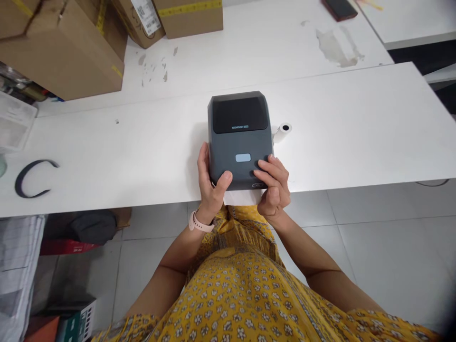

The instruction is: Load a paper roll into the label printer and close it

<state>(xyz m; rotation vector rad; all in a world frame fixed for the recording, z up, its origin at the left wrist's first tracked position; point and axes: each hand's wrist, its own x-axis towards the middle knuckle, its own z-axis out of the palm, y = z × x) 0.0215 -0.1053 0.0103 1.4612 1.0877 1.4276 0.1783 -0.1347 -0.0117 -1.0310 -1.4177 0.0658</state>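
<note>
A dark grey label printer (239,142), with a black window on top and a light blue button, is held at the front edge of the white table. My left hand (213,183) wraps around its left side, the thumb resting on the lower front. At the lower right corner, the fingers of my right hand (276,185) press on the casing while the thumb is folded in below. A white strip of paper (242,197) shows under the printer's near edge, close to my right hand; whether the thumb touches it, I cannot tell. Behind the printer's right side lies a small white paper roll (284,131).
Cardboard boxes (67,52) stand at the back left of the table (338,133). A black curved band (22,178) lies at the left, near a clear plastic container (14,121). A dark phone (340,8) rests at the far right. Tiled floor shows below.
</note>
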